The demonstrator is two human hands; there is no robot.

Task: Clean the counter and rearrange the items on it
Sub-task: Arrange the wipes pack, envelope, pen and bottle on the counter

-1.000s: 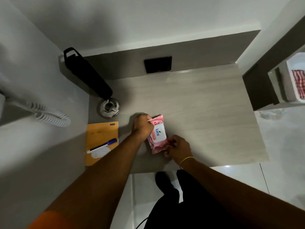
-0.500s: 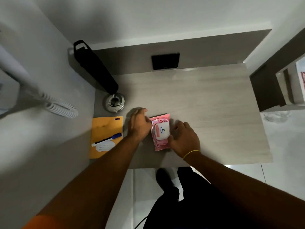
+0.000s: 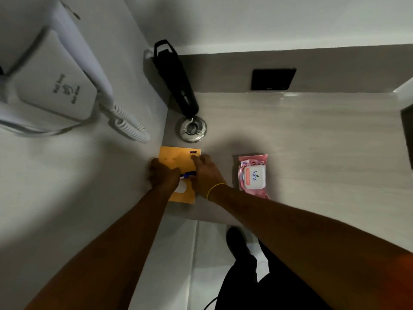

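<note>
An orange notepad (image 3: 176,161) lies at the counter's (image 3: 312,142) left near edge, with a blue-capped pen (image 3: 189,174) and a white shape on it. Both hands rest on the pad: the left hand (image 3: 163,175) curled over its left side, the right hand (image 3: 204,173) spread flat on its right side, and neither grip can be told for certain. A pink Kara wipes pack (image 3: 253,175) lies just right, untouched, with a metal ashtray (image 3: 193,129) and a black bottle (image 3: 176,79) behind the pad.

Your left hand (image 3: 164,174) and right hand (image 3: 205,173) rest on the orange envelope (image 3: 176,158) | blue pen (image 3: 188,174) between them | pink wipes pack (image 3: 253,175) lies right of your right hand on the counter (image 3: 324,142)
</note>
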